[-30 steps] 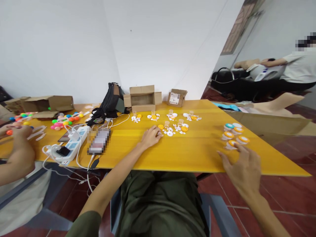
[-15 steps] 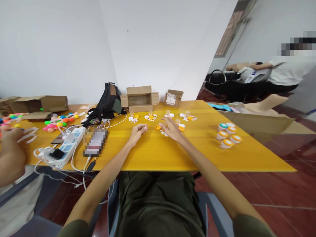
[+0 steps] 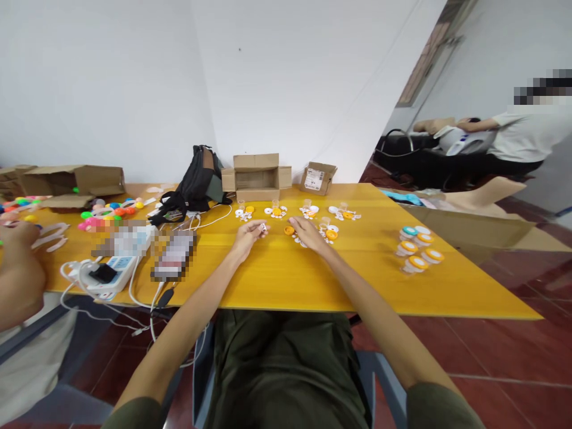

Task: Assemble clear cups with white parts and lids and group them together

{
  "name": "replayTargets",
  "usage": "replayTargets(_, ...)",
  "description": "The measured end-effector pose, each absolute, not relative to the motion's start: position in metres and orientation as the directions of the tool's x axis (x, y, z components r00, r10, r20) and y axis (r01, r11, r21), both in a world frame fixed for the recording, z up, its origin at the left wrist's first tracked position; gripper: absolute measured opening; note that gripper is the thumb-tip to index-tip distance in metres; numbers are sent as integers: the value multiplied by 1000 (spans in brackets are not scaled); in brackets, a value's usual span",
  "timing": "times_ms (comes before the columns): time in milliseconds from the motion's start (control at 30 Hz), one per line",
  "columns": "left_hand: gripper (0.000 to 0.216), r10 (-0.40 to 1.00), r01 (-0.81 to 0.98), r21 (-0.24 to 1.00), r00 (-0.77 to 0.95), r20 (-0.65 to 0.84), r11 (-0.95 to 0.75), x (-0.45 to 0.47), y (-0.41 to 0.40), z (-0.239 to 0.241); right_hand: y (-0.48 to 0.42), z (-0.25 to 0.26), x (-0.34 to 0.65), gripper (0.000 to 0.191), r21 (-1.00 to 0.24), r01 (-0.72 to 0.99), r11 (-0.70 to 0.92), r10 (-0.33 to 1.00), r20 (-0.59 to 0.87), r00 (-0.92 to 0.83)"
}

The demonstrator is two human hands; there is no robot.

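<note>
My left hand (image 3: 248, 236) hovers over the yellow table (image 3: 277, 274), its fingers pinched on a small white part (image 3: 263, 227). My right hand (image 3: 308, 233) lies beside it with fingers spread over a scatter of small white and orange parts (image 3: 328, 233). An orange cap (image 3: 289, 230) sits between the two hands. Further groups of white and orange pieces (image 3: 276, 211) lie in a row just beyond my hands.
Several finished round containers with orange and teal lids (image 3: 416, 248) stand at the right. Open cardboard boxes (image 3: 256, 176), a black backpack (image 3: 196, 185), a power strip with cables (image 3: 114, 262) and a phone (image 3: 173, 256) lie left of centre. Another person's hand (image 3: 18, 274) works at far left.
My right hand has come from the containers at the right to the parts in the middle. My left hand has closed on a small white part and lifted slightly.
</note>
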State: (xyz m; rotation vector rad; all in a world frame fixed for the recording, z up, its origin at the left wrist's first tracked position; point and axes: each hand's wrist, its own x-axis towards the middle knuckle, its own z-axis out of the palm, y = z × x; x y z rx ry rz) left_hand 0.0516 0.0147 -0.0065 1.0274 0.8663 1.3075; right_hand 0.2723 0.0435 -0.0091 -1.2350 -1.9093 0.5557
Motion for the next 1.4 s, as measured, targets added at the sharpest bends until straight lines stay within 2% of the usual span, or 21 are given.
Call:
replayTargets(100,26,996,-336,942,76,53,-25,52,15,-4,47,-12,270,53,-754,504,421,907,364,-213)
replayTargets(267,20,999,-322,947,22,29,-21,52,17,-1,48,-16,271,58,-887,305,347,937,312,-157)
replayTargets(533,17,1000,-324,946,-24,1,-9,50,15,6,43,-19,270,61,-918,223,327,942,296,-161)
replayTargets(767,13,999,-362,931,9,-35,35,52,11,14,40,-16,272,65,-935,164,315,945,293,-147)
replayTargets(1000,14,1000,-318,948,23,-7,14,52,11,12,35,-7,268,66,-978,45,204,967,194,-164)
replayTargets(1133,18,998,-270,963,42,39,-26,52,12,9,36,-6,268,67,-983,29,180,970,173,-170)
replayTargets(1400,36,994,-135,987,54,95,-87,52,14,4,35,-6,270,66,-966,111,233,965,215,-149)
